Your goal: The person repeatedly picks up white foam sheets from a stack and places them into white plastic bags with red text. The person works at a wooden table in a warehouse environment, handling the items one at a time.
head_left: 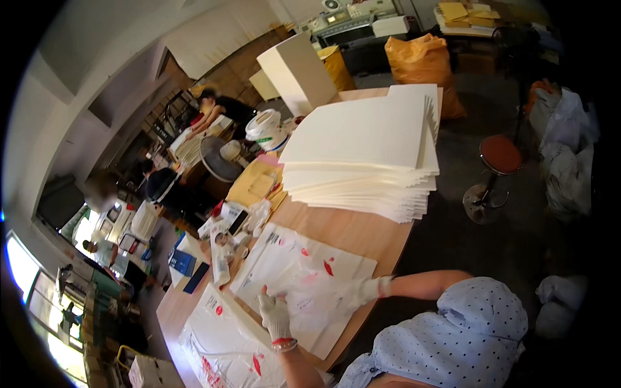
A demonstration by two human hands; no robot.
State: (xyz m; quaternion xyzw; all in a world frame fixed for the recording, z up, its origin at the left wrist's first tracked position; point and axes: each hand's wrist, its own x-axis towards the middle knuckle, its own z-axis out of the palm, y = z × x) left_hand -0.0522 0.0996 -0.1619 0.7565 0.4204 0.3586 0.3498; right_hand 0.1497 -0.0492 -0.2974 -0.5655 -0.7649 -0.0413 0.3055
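My left hand (276,315), in a white knit glove with a bracelet at the wrist, is over the near side of the table, its fingers partly stretched out and apart. My right hand (372,289), also gloved, reaches in from the right. A clear plastic bag (310,288) lies crumpled around its fingers, so their grip is hidden. Below both hands lies a flat white sheet with red and black print (272,258). Closer to me, a second white printed package (226,343) in shiny clear plastic lies on the wooden table (339,229).
A tall, uneven stack of white sheets (362,139) covers the table's far part. Left of it are a phone (238,222), tape rolls, yellow envelopes (255,182) and a fan (220,158). A red stool (499,155) stands at right. Several people work at left.
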